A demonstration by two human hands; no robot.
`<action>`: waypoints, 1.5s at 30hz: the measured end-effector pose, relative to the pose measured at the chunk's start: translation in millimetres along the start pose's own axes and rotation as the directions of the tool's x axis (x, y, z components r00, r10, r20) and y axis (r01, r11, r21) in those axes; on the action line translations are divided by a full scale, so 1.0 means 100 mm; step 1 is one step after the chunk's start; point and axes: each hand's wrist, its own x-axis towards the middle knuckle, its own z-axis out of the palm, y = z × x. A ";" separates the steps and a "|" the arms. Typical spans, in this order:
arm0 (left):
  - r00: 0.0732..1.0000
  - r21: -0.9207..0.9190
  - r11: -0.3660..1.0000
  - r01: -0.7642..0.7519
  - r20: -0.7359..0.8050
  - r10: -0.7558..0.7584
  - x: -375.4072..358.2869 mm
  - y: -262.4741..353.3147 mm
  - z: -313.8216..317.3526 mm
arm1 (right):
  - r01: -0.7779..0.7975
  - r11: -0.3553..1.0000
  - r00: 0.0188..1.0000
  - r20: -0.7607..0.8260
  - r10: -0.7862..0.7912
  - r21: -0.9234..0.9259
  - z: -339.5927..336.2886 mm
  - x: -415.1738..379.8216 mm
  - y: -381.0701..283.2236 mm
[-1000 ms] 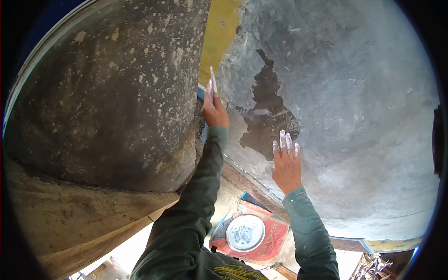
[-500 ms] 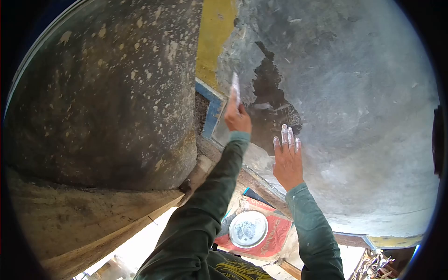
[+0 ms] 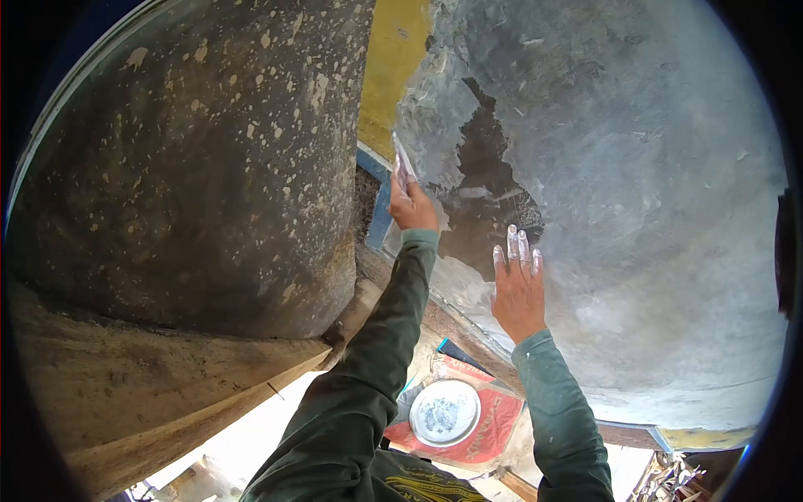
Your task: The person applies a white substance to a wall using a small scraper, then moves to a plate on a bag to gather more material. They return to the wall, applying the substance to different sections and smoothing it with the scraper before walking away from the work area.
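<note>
A work site for repair or painting is shown, probably an outdoor yard or workshop. A large curved grey surface [image 3: 636, 209] is covered with smeared filler, and a dark bare patch [image 3: 485, 180] is left in the middle of it. A yellow strip [image 3: 389, 67] with a blue edge [image 3: 381, 213] is seen beside it. A dark rounded body [image 3: 192, 167] spattered with pale spots is seen at the left. Below, a round pan [image 3: 444, 412] with whitish paste is placed on a red sack [image 3: 493, 418] on the ground.

Thin putty-smeared scraper [image 3: 402, 161] held blade-up against the grey plastered wall [image 3: 636, 167]
</note>
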 end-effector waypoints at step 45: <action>0.580 0.157 0.568 -0.808 0.387 0.717 0.26 0.89 0.57 | -0.007 0.999 1.000 0.024 0.006 0.054 0.02 -0.04 0.06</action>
